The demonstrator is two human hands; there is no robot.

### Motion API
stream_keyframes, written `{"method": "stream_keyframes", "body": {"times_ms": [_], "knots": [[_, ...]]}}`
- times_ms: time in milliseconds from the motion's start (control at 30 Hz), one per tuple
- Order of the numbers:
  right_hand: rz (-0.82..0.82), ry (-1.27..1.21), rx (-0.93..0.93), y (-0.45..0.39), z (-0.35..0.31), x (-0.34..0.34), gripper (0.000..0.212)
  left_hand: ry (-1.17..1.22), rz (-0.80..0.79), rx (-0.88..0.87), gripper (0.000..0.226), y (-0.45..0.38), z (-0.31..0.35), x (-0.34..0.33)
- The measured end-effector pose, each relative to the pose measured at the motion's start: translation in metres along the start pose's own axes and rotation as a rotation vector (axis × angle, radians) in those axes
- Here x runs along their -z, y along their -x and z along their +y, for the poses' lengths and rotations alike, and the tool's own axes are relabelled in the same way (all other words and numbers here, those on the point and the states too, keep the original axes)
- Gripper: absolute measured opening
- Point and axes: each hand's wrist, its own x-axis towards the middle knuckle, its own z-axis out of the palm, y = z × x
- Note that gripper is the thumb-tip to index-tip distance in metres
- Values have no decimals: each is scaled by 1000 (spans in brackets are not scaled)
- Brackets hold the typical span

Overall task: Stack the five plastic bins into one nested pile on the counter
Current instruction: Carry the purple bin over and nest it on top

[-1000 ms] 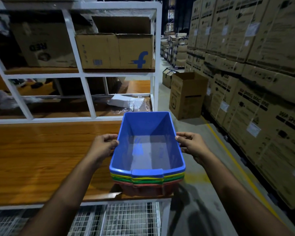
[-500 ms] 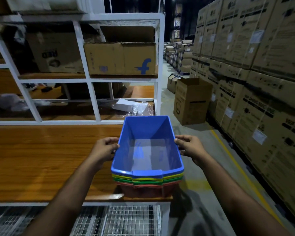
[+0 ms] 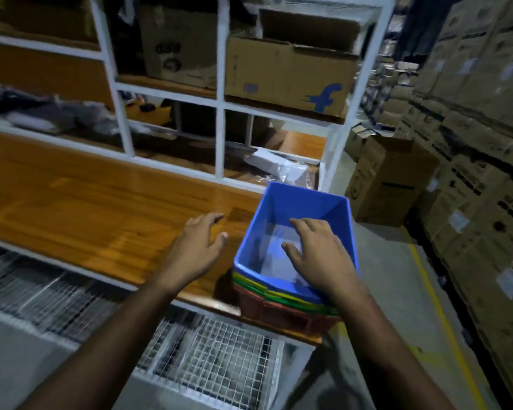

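Nested bin stack (image 3: 282, 294), blue bin (image 3: 302, 208) uppermost, sat at desk (image 3: 101, 214) right end. Left hand (image 3: 197, 247) spread, empty, beside stack. Right hand (image 3: 317, 255) spread, empty, over blue bin.

Blue bin (image 3: 304, 202) tops nested pile, rims of yellow, green and red bins (image 3: 282, 313) showing beneath it. Pile sits at right end of wooden counter (image 3: 101, 214), near corner overhanging edge. Left hand (image 3: 196, 247) just left of pile, fingers spread, over counter, apart from bin wall. Right hand (image 3: 317, 253) over blue bin's opening, fingers splayed, palm down; contact with bin unclear. White shelf frame (image 3: 219, 128) behind pile. Open cardboard box (image 3: 388, 179) on floor right of pile. Wire mesh (image 3: 214, 359) below counter edge.
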Motion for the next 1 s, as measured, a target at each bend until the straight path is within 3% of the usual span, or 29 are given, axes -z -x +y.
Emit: {"method": "stream_keyframes", "body": {"times_ms": [133,333,500,700,1000], "knots": [[6,33,192,-26,-74,-15,58,-241,42,77,54,15,-57,40],[-38,103,388,-82,-220,-83,58,-400,65,231,62,42,-183,133],[-142,20,461,-122,-362,-152,68,-491,100,327,63,71,-301,230],[-130,-49,559,-169,-524,-201,71,-600,117,399,66,98,-409,337],[-172,-128,679,-250,-716,-278,74,-674,150,499,68,100,-559,443]]}}
